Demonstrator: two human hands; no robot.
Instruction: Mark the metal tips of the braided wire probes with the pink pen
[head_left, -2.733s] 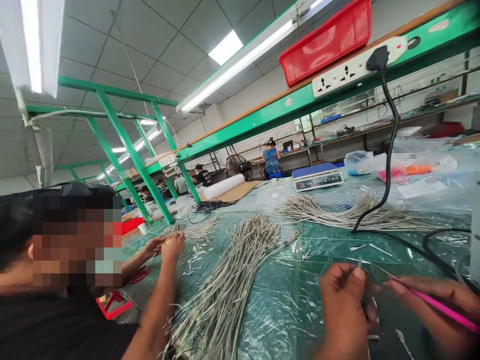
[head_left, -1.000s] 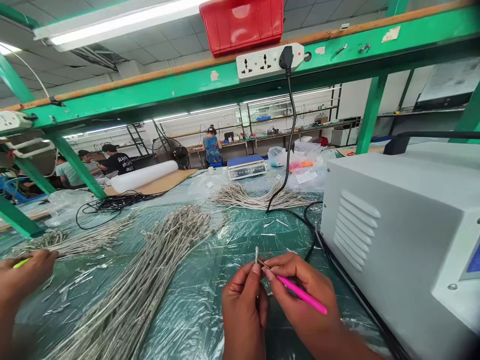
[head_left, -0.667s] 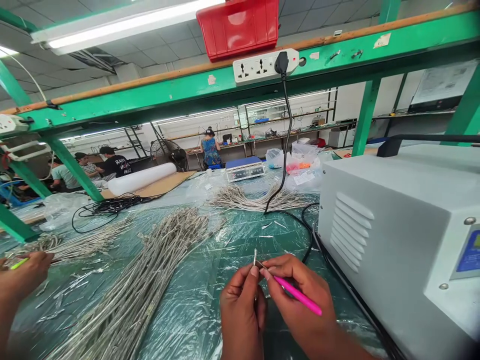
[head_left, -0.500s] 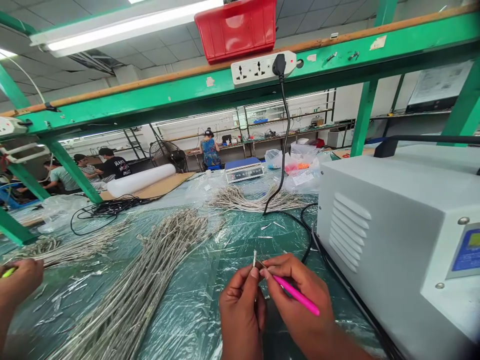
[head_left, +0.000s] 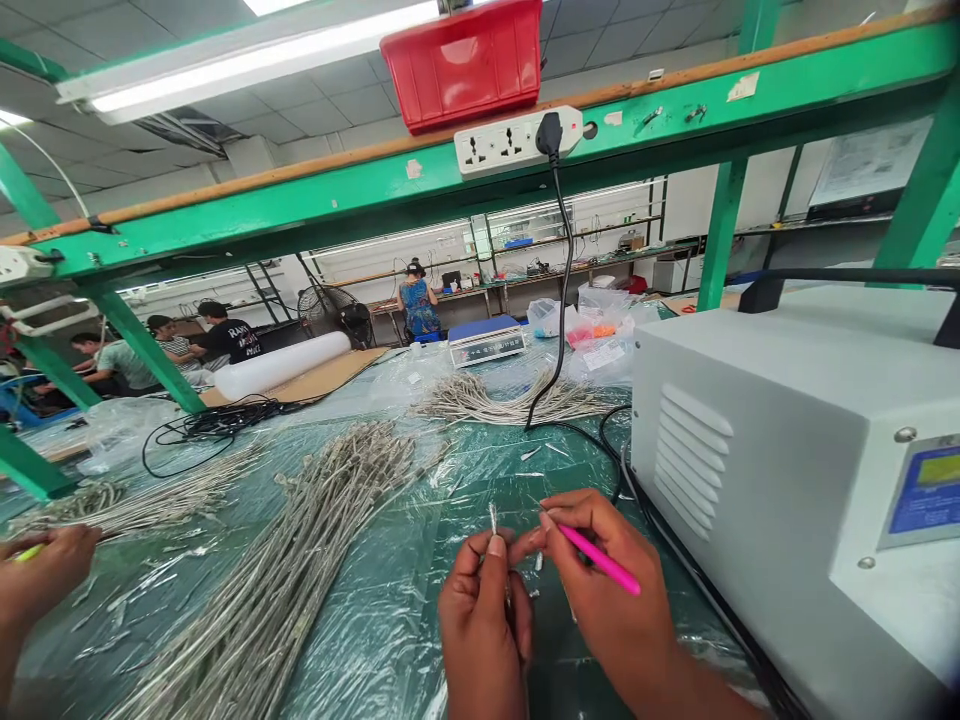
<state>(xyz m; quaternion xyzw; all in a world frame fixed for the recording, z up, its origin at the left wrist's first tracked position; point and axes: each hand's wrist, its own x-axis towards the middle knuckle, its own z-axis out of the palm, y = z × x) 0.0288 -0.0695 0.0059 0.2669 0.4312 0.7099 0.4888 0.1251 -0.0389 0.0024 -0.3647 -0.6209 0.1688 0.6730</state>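
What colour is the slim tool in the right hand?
The slim tool is bright pink; head view.

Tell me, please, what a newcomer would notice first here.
Bundles of braided metal cable fan across the plastic-covered bench at centre-left. A grey metal case fills the right, and a red crate sits high on the green shelf. At bottom centre, the right hand holds a pink tool beside a small metal piece in the left hand.

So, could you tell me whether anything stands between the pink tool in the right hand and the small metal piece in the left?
Only the fingers of the right hand do, reaching toward the left hand; nothing else lies between the pink tool and the small metal piece.
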